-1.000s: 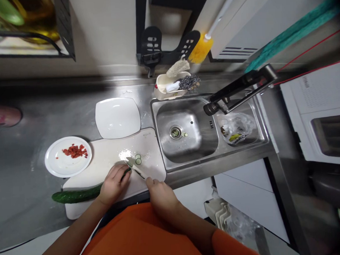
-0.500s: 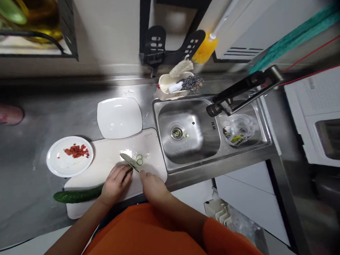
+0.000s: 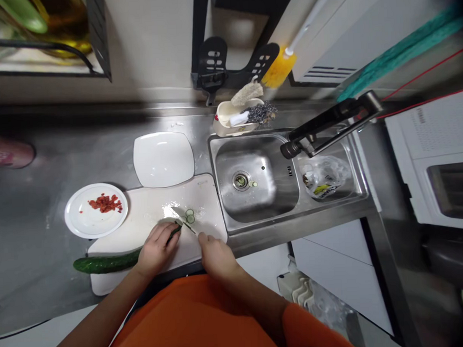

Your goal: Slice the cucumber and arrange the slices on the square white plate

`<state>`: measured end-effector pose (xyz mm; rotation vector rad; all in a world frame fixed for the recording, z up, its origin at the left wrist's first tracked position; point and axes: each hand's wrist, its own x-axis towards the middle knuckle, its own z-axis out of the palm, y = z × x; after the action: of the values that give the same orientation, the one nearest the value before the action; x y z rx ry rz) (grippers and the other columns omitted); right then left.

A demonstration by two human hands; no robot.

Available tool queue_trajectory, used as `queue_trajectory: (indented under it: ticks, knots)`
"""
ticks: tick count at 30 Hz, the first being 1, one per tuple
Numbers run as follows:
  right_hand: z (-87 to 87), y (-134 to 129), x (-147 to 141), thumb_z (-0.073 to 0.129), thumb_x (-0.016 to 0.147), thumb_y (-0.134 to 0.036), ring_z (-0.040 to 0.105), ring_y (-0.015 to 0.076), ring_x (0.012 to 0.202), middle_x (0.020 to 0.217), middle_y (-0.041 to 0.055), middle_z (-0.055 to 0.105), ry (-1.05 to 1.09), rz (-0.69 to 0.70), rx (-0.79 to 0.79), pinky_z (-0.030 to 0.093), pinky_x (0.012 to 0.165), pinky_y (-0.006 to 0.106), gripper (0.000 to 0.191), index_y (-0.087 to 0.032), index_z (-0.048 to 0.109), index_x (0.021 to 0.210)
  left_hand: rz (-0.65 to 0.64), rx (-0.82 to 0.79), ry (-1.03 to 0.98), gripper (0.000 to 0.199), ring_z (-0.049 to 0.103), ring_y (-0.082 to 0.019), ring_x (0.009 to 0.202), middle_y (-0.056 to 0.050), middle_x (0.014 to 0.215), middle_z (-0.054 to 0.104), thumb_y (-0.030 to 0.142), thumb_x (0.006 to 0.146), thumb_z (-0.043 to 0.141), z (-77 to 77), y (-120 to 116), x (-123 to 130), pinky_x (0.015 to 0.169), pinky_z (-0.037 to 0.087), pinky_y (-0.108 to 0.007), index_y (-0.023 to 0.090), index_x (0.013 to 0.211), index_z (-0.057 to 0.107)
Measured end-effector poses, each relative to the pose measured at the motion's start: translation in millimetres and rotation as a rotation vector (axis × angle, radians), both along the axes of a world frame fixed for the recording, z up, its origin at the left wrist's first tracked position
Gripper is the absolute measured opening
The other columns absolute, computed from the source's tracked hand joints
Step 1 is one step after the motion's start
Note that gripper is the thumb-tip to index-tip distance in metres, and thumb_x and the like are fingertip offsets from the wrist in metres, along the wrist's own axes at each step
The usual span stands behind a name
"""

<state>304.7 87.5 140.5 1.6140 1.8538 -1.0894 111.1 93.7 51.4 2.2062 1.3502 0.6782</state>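
A long green cucumber (image 3: 105, 263) is laid across the near left part of a white cutting board (image 3: 141, 210), its left end jutting past the edge, and is held down under the curled left hand (image 3: 158, 248), while the handle of a knife (image 3: 186, 224) is gripped in the closed right hand (image 3: 217, 253), the blade set at the cut end. Only a few thin slices (image 3: 190, 216) are seen cut, lying just beside the blade, so most of the cucumber is judged left to be sliced; chopped red pieces (image 3: 105, 203) are already gathered on a round plate (image 3: 74, 224)
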Motion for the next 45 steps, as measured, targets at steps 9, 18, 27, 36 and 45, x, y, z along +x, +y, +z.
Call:
queue_trajectory:
  ticks: [9, 18, 27, 36, 45]
  knots:
    - [21.0, -11.8, 4.2, 0.031, 0.089, -0.006, 0.066, 0.0239, 0.082, 0.09, 0.011, 0.065, 0.002, 0.017, -0.003, 0.049, 0.065, 0.03, 0.028, -0.017, 0.049, 0.107, -0.01, 0.045, 0.019, 0.018, 0.06, -0.02, 0.098, -0.008, 0.096, 0.065, 0.021, 0.085, 0.055, 1.7, 0.4, 0.4, 0.093, 0.048, -0.036, 0.017, 0.103, 0.058]
    - [24.8, -8.8, 3.8, 0.031, 0.089, -0.005, 0.066, 0.0235, 0.085, 0.093, 0.0119, 0.065, 0.006, 0.024, -0.037, 0.05, 0.068, 0.03, 0.028, -0.016, 0.049, 0.109, -0.001, 0.05, 0.028, 0.017, 0.06, -0.02, 0.097, -0.008, 0.095, 0.065, 0.022, 0.085, 0.055, 1.4, 1.7, 0.6, 0.091, 0.048, -0.037, 0.018, 0.102, 0.058]
    - [19.8, -2.1, -3.5, 0.03, 0.089, -0.005, 0.066, 0.0231, 0.086, 0.096, 0.0133, 0.065, 0.01, 0.029, -0.01, 0.051, 0.068, 0.029, 0.03, -0.015, 0.051, 0.108, -0.014, 0.034, 0.027, 0.018, 0.06, -0.02, 0.098, -0.008, 0.098, 0.066, 0.021, 0.085, 0.055, 2.0, 2.2, 0.6, 0.092, 0.048, -0.037, 0.017, 0.103, 0.058]
    - [-9.8, 5.5, -14.3, 0.034, 0.087, -0.006, 0.065, 0.0222, 0.088, 0.092, 0.0121, 0.064, 0.027, 0.031, 0.031, 0.051, 0.069, 0.028, 0.027, -0.013, 0.049, 0.108, 0.007, -0.004, -0.008, 0.02, 0.061, -0.019, 0.093, -0.006, 0.096, 0.066, 0.02, 0.086, 0.054, 2.4, 1.5, 1.9, 0.09, 0.049, -0.036, 0.019, 0.105, 0.059]
    - [-2.5, 2.8, -8.1, 0.034, 0.086, -0.006, 0.065, 0.0239, 0.085, 0.092, 0.0111, 0.064, 0.016, 0.021, -0.001, 0.05, 0.066, 0.029, 0.03, -0.015, 0.048, 0.111, 0.014, -0.025, -0.022, 0.02, 0.061, -0.019, 0.095, -0.007, 0.097, 0.066, 0.022, 0.086, 0.053, -1.6, 0.3, 0.1, 0.092, 0.049, -0.037, 0.019, 0.105, 0.06]
